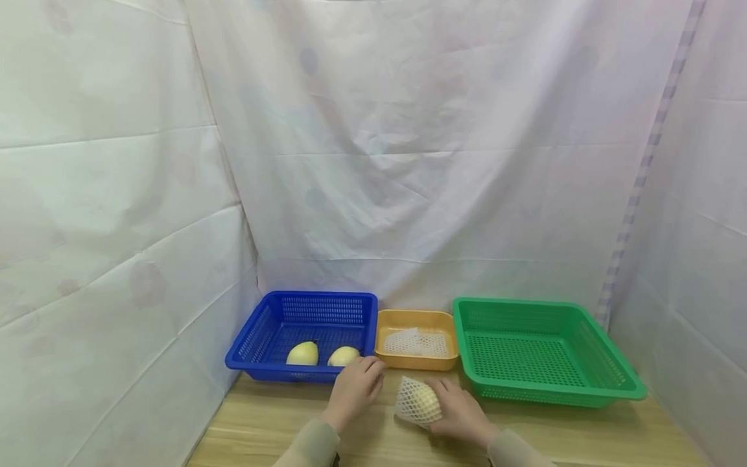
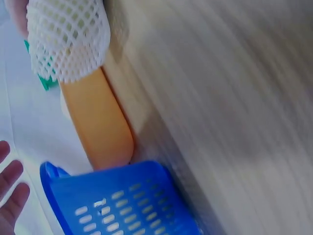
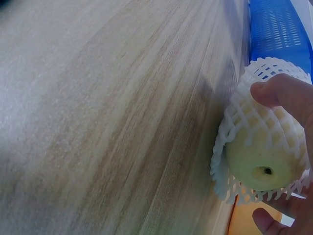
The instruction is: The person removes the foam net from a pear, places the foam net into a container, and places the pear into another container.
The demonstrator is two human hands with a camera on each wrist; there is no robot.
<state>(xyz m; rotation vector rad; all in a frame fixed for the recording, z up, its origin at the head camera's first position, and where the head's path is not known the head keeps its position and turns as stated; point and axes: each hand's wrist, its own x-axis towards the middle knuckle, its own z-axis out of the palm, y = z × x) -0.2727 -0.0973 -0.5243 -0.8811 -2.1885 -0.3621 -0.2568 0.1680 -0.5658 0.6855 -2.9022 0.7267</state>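
Note:
My right hand point(image 1: 460, 412) grips a pale yellow pear point(image 3: 266, 164) wrapped in a white foam net point(image 1: 411, 403), low at the table's front middle. In the right wrist view the thumb lies across the net, and the pear's blossom end shows at the net's open end. My left hand point(image 1: 357, 389) is apart from it, by the near right corner of the blue basket point(image 1: 244, 364), with relaxed fingers point(image 2: 12, 178) and nothing held. Two bare pears, one on the left point(image 1: 302, 354) and one on the right point(image 1: 343, 355), lie in that basket.
An orange tray point(image 1: 417, 364) with white foam nets point(image 1: 417, 342) inside stands between the blue basket and a larger green basket point(image 1: 560, 392) on the right. All three stand along the back of the wooden table point(image 1: 245, 421), before a white curtain point(image 1: 408, 194).

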